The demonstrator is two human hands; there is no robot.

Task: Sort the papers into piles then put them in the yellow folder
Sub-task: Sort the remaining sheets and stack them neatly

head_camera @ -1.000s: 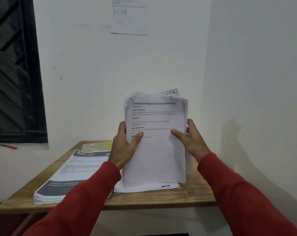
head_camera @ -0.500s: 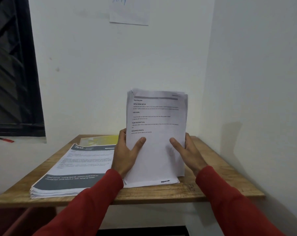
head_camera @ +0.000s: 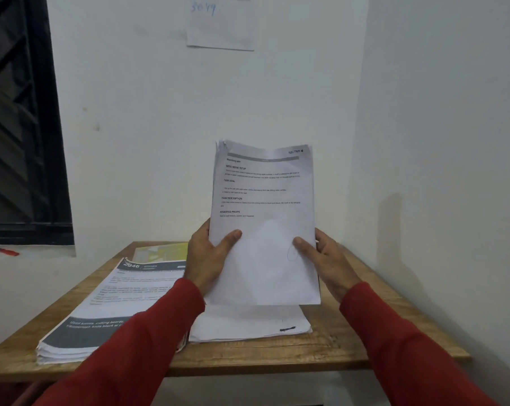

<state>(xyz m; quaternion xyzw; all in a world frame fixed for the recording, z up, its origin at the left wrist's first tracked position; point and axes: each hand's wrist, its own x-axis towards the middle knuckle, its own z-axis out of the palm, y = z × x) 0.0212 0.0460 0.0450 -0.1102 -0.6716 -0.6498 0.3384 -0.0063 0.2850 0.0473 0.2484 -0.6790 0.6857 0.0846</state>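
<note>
I hold a stack of white printed papers (head_camera: 262,230) upright above the wooden table (head_camera: 350,347). My left hand (head_camera: 208,257) grips its left edge, thumb on the front sheet. My right hand (head_camera: 325,256) grips the right edge the same way. Under the held stack lies a thin pile of white sheets (head_camera: 248,323) flat on the table. A thick pile of pages with a grey header and footer (head_camera: 101,312) sits on the table's left side. The yellow folder (head_camera: 163,250) lies at the back left, partly hidden behind that pile.
White walls close in behind and to the right of the small table. A dark window (head_camera: 16,127) is at the left, with a red pen (head_camera: 5,251) on its sill. A paper note (head_camera: 220,22) hangs on the back wall.
The fanned sheets of the held stack have been squared together. The stack dropped toward the table half a second ago and now sits slightly above the flat pile, tilted a little.
</note>
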